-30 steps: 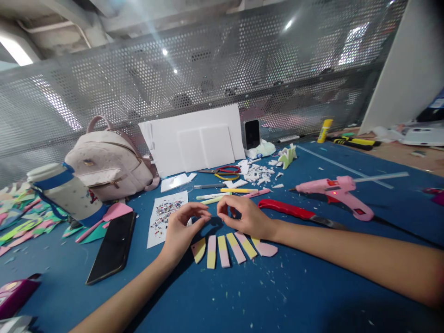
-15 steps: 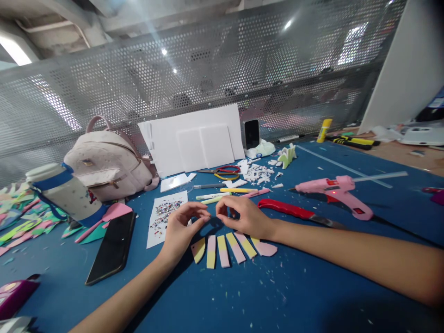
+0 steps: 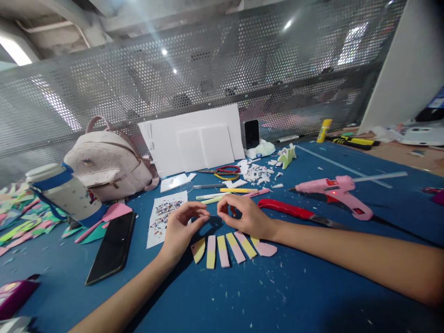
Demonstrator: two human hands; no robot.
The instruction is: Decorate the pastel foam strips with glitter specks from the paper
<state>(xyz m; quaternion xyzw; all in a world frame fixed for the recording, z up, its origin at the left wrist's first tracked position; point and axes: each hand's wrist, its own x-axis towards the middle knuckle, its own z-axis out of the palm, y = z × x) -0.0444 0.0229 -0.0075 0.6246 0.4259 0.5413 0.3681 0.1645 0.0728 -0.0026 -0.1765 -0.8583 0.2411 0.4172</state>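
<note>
My left hand point(image 3: 184, 227) hovers over the middle of the blue table, thumb and fingertips brought together in a pinch. Facing it across a small gap, my right hand point(image 3: 245, 216) curls its index finger down to its thumb. Anything between either set of fingertips is too small or hidden to make out. Just below the hands, several pink-and-yellow foam strips point(image 3: 222, 251) lie in a fanned row. A rounded pink foam end piece point(image 3: 267, 249) sits at the row's right, partly under my right wrist. Beside my left hand is a paper sheet with tiny colourful beads point(image 3: 166, 212).
A pink hot glue gun point(image 3: 333, 192) and a red-handled knife point(image 3: 286, 209) lie right. Scissors point(image 3: 225, 173), pens point(image 3: 239, 190) and white scraps point(image 3: 258, 174) are behind. At left are a phone point(image 3: 113, 245), a bottle point(image 3: 69, 194), and a backpack point(image 3: 107, 162).
My right hand has shifted slightly to the right, widening the gap between the fingertips a little. My left hand and the foam strips look unmoved.
</note>
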